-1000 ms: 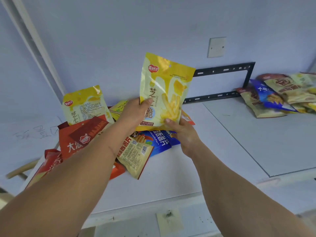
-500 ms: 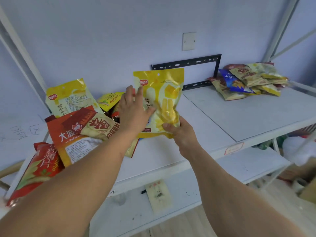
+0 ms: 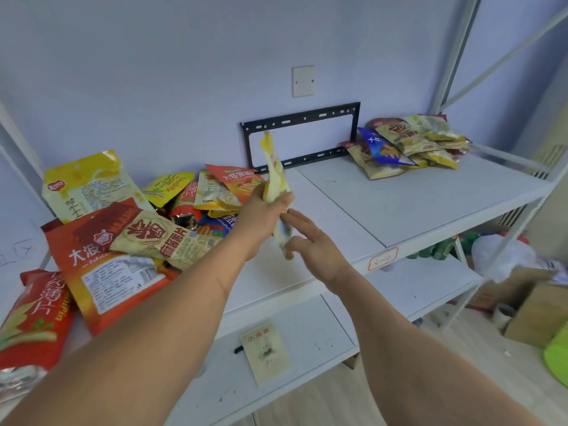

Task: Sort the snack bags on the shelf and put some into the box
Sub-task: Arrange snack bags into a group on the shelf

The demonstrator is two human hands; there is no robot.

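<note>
Gripping an edge-on yellow snack bag [image 3: 274,176], hands: left [image 3: 261,210] clasped, right [image 3: 310,241] spread.

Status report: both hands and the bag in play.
Left hand gripping yellow plastic snack bag, edge-on to camera. Right hand open, fingers beside bag's lower end. White shelf ahead bare between the two bag piles.

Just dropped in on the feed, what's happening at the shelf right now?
A person is sorting snack bags on a white shelf. The left hand grips a yellow bag seen edge-on, above the shelf between two piles. The right hand is open just beside the bag's lower end. A big messy pile sits on the left, a smaller pile at the far right. Cardboard boxes sit on the floor.
</note>
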